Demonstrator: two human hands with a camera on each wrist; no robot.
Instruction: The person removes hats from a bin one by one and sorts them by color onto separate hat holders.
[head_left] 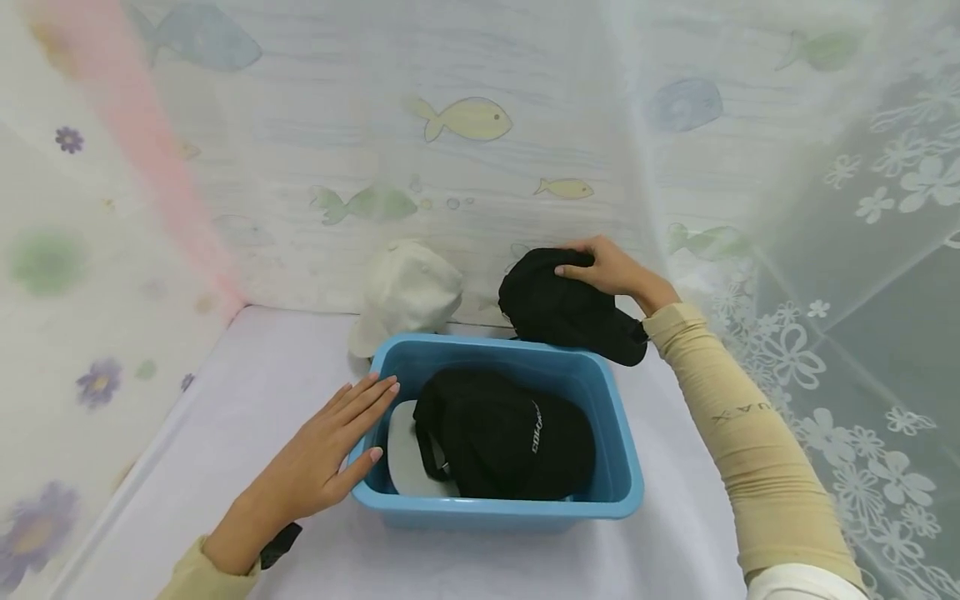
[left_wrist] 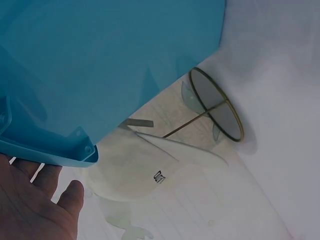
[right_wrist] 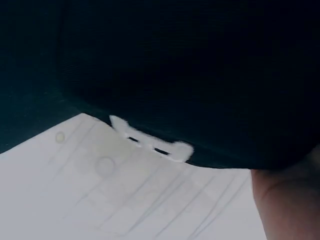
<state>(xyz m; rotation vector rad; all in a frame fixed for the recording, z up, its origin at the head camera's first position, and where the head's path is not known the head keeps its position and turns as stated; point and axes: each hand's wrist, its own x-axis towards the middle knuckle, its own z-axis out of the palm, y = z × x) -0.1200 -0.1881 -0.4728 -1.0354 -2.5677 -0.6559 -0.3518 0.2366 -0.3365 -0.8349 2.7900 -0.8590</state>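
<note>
At the back right, my right hand (head_left: 611,268) grips the crown of a black cap (head_left: 558,300) whose brim points down to the right, over the back rim of a blue tub (head_left: 626,492). White embroidery shows on that cap (right_wrist: 150,142) in the right wrist view. My left hand (head_left: 322,450) rests at the tub's left rim, its fingers straight. Inside the tub lie another black cap (head_left: 510,437) with white lettering and, partly hidden beneath it, a pale grey-white piece (head_left: 408,454). A white cap (head_left: 408,287) stands behind the tub.
A stand with a round, gold-rimmed base (left_wrist: 217,105) and a thin rod is beside the white cap in the left wrist view. White cloth (head_left: 292,358) covers the surface. Sheer curtains with printed fish (head_left: 472,118) and flowers close in the back and sides.
</note>
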